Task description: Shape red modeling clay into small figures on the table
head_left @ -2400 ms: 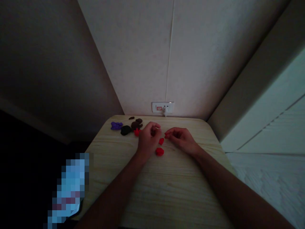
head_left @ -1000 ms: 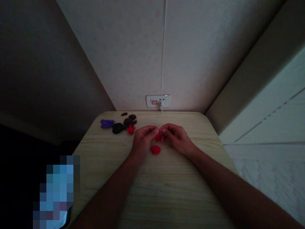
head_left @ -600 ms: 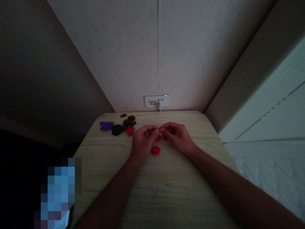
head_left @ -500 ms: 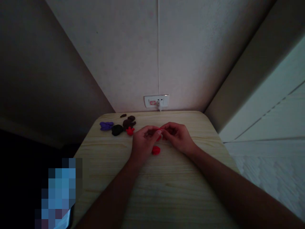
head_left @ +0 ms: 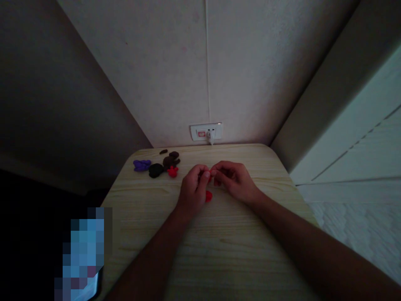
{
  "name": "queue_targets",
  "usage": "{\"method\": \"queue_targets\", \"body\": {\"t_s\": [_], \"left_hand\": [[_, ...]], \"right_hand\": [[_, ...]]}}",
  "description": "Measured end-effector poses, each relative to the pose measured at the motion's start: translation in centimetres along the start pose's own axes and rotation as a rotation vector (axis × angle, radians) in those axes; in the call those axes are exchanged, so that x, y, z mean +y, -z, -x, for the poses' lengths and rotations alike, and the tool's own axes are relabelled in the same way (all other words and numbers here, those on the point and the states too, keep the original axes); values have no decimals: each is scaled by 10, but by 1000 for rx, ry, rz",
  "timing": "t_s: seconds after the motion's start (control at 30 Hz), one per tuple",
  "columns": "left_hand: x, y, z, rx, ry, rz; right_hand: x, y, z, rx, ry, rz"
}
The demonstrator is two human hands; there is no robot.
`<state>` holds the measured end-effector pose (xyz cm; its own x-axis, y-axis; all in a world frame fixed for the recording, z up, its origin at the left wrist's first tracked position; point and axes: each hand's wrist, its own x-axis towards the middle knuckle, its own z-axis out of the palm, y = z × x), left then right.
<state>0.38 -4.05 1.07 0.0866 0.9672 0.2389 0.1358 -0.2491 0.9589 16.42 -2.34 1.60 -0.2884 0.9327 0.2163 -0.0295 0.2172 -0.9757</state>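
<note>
My left hand point(head_left: 193, 190) and my right hand point(head_left: 233, 182) meet above the wooden table point(head_left: 150, 217), their fingertips pinching a small piece of red modelling clay point(head_left: 216, 182) that is mostly hidden. Just below them lies a flat red clay disc point(head_left: 209, 196), its left edge behind my left hand. To the left sit a red star-shaped clay piece point(head_left: 172, 171), a black clay lump point(head_left: 156, 170), dark brown clay lumps point(head_left: 171, 160) and a purple clay shape point(head_left: 142, 165).
The table's far edge meets a wall with a white socket plate point(head_left: 205, 132) and a plugged-in cord. A pale panel point(head_left: 351, 142) stands to the right. A pixelated blue object point(head_left: 83, 255) covers the lower left, beside the table's left edge.
My hands have closed from apart to fingertips together, and the small red piece has gone from the table into them. The view has shifted slightly, and my left hand now overlaps the red disc.
</note>
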Motion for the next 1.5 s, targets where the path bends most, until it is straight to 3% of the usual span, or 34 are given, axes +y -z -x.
{"method": "queue_targets", "body": {"t_s": [0.2,0.3,0.7,0.97,1.13,1.37,1.5], "left_hand": [[3,-5,-5,-124,96,322],[4,-5,-7,-108,125,368],[3,-6,-9,140,80,169],[1,-3,-5,74,33,-38],[1,2,-4,-7,-59,-177],[1,2,-6,-88,64,98],[3,0,-8,-67,127,270]], "right_hand": [[5,-2,-5,-71,-110,-330],[7,-2,-6,-106,-156,-420],[5,-4,-5,42,-40,-242],[10,2,-2,67,-5,44],[7,8,-2,-8,-12,46],[9,7,-7,-116,-122,-220],[8,4,-7,-70,-106,-252]]}}
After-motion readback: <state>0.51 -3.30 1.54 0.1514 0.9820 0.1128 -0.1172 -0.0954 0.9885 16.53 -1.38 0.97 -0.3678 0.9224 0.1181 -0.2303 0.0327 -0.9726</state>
